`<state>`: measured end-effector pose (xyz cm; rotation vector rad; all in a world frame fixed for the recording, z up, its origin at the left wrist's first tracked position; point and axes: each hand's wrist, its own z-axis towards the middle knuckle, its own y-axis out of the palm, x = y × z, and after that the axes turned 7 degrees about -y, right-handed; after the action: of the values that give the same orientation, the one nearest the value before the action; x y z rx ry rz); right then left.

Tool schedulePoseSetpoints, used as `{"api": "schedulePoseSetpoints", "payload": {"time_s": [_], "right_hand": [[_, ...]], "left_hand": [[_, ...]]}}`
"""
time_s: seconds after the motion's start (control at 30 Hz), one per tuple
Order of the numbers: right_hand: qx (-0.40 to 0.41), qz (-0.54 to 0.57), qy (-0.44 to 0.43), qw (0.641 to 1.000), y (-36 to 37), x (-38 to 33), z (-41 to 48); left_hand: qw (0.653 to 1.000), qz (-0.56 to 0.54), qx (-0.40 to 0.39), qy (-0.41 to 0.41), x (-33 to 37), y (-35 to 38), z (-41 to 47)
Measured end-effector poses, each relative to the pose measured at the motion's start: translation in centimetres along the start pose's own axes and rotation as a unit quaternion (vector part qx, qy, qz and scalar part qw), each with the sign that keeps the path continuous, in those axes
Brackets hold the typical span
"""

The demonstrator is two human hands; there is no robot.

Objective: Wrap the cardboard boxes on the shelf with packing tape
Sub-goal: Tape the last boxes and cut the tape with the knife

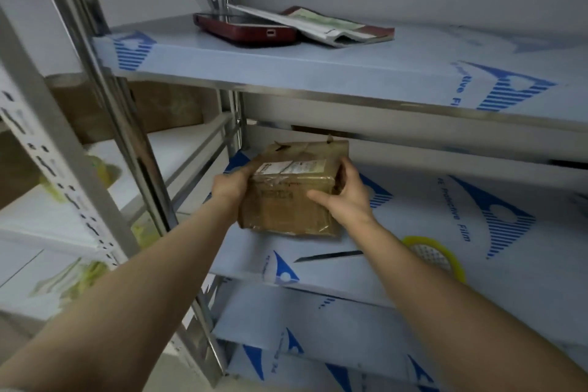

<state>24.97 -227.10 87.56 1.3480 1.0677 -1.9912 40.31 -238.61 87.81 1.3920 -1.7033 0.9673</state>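
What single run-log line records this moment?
left hand, right hand: grip cardboard box sides | cardboard box: on shelf | tape roll: on shelf, untouched

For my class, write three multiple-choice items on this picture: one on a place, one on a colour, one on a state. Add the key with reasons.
1. Where does the tape roll lie?
A) on top of the cardboard box
B) on the box's own shelf, to its right
C) on the floor

2. What colour is the phone on the upper shelf?
A) red
B) green
C) white

3. How is the box held?
A) by one hand
B) by no hand
C) by both hands

Key:
1 B: the roll lies flat on the film-covered shelf, right of the box.
2 A: its casing is dark red.
3 C: the left hand and right hand grip opposite sides.
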Motion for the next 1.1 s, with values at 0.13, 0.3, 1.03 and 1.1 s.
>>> {"api": "schedulePoseSetpoints", "payload": {"time_s": [0.13, 0.3, 1.03, 1.1], "right_hand": [[0.037, 0.084, -0.035, 0.995, -0.8, -1.6, -1.9], [0.055, 0.192, -0.038, 0.979, -1.6, -2.6, -4.2], [0.199, 0.312, 0.131, 0.92, -5.0, -3.8, -9.2], [0.208, 0.33, 0.156, 0.907, -5.1, -3.6, -9.5]], "left_hand": [[0.999, -0.037, 0.002, 0.008, -0.2, -1.1, -2.7], [0.996, -0.084, -0.009, 0.015, -0.5, -2.8, -6.5], [0.942, 0.045, -0.24, 0.232, 1.8, -5.1, -10.4], [0.929, 0.068, -0.271, 0.241, 2.1, -5.5, -10.5]]}}
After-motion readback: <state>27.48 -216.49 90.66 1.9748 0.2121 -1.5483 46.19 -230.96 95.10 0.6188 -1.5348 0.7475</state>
